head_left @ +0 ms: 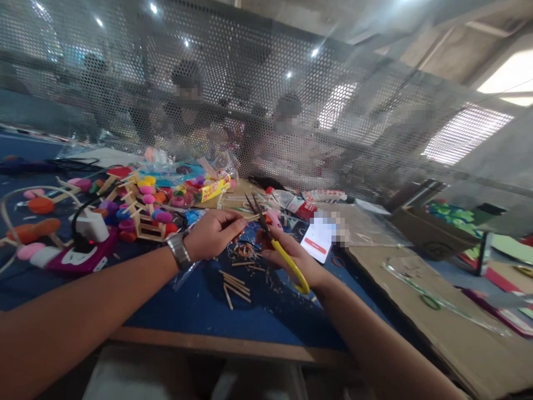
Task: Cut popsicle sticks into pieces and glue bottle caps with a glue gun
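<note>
Nearest the camera, two bare forearms reach in from the lower corners over the blue table (166,311), the left one wearing a metal watch (179,250). At far left, a magenta power strip (89,255) sits beside a small wooden model (144,216) with colourful rounded pieces. The left hand (214,234) pinches a thin stick (252,218) between thumb and fingers; its long axis runs rightward, toward the scissors, slightly raised. Whether its end is between the blades, I cannot tell. The stick is pale, straight and wooden, like the loose sticks (237,284) lying on the table below the hands. The yellow-handled scissors (278,246) are gripped in the right hand (291,256), dark blades parted and pointing away, up and left. The hands are apart, the left nearer the stick. Right of them lies a lit phone (318,242).
</note>
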